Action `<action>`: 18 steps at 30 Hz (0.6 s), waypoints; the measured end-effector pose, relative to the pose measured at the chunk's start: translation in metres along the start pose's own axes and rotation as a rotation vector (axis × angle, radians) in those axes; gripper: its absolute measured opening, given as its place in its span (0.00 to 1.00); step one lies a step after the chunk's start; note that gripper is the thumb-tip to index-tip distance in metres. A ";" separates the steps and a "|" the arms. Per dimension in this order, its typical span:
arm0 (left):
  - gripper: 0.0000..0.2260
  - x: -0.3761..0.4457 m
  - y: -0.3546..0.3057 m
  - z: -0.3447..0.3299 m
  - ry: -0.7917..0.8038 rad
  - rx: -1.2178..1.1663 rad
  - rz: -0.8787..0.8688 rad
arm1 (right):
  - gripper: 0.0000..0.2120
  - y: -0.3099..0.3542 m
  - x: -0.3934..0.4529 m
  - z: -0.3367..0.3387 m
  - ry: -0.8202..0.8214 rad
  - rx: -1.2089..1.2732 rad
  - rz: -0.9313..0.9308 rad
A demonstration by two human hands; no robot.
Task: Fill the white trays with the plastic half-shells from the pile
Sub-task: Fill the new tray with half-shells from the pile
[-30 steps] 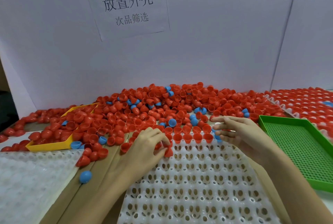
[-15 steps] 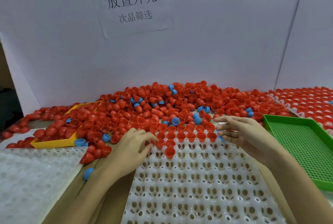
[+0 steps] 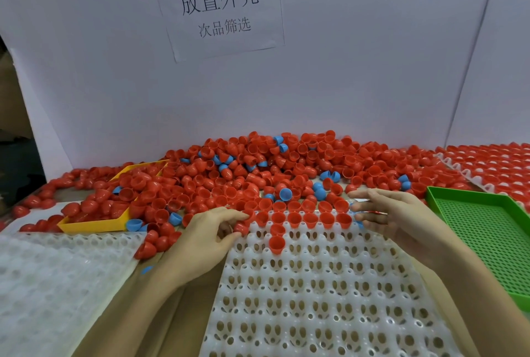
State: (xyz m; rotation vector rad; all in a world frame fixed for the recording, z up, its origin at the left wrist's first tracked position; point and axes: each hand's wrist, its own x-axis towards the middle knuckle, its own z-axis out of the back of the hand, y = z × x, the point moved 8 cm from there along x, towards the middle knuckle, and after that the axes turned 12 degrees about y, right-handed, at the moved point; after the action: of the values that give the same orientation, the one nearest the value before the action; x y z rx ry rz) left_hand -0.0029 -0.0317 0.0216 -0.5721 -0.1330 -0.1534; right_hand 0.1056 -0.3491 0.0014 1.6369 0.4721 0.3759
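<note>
Most of the white tray (image 3: pixel 315 293) in front of the person is bare: only its far rows hold red half-shells (image 3: pixel 311 217), seated mouth-up, one per cup, with a lone red shell (image 3: pixel 276 244) starting the row nearer the person. Filling from the far edge seems sensible, since that edge butts against the pile (image 3: pixel 286 164), so shells travel a short way and filled cups do not sit under the working wrists. The left hand (image 3: pixel 206 239) lies at the tray's far-left corner, thumb and fingers pinching a red shell (image 3: pixel 240 229) at the tray's edge, probably to seat it in a corner cup. The right hand (image 3: pixel 395 216) hovers at the far-right end of the filled rows with fingers spread and nearly straight, gripping nothing I can make out, likely ready to rake more shells closer. A few blue shells (image 3: pixel 285 193) are mixed into the pile. On the bench a green perforated tray (image 3: pixel 493 230) sits to the right, a yellow tray (image 3: pixel 94 224) half-buried to the left, another white tray (image 3: pixel 57 276) nearer left, and a filled one (image 3: pixel 487 167) far right.
</note>
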 end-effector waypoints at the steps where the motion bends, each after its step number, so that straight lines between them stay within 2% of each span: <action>1: 0.17 -0.002 -0.001 0.001 -0.009 0.020 -0.007 | 0.14 0.000 0.000 0.000 -0.001 -0.001 -0.001; 7: 0.15 -0.006 -0.007 -0.001 0.034 0.120 -0.019 | 0.14 0.000 0.000 0.001 -0.016 -0.002 -0.009; 10: 0.15 -0.006 -0.006 -0.001 0.043 0.084 -0.013 | 0.13 0.000 0.000 0.001 -0.014 -0.007 -0.007; 14: 0.15 -0.006 -0.008 -0.021 0.166 0.158 0.006 | 0.14 -0.001 0.001 0.001 -0.013 -0.013 -0.009; 18: 0.16 -0.003 -0.007 -0.015 0.099 0.114 0.000 | 0.13 0.002 -0.001 0.002 -0.020 -0.007 -0.004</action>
State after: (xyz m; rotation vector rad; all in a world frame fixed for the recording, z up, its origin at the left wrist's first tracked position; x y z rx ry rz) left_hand -0.0061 -0.0452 0.0117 -0.4495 -0.0458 -0.1727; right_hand 0.1063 -0.3516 0.0027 1.6307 0.4589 0.3577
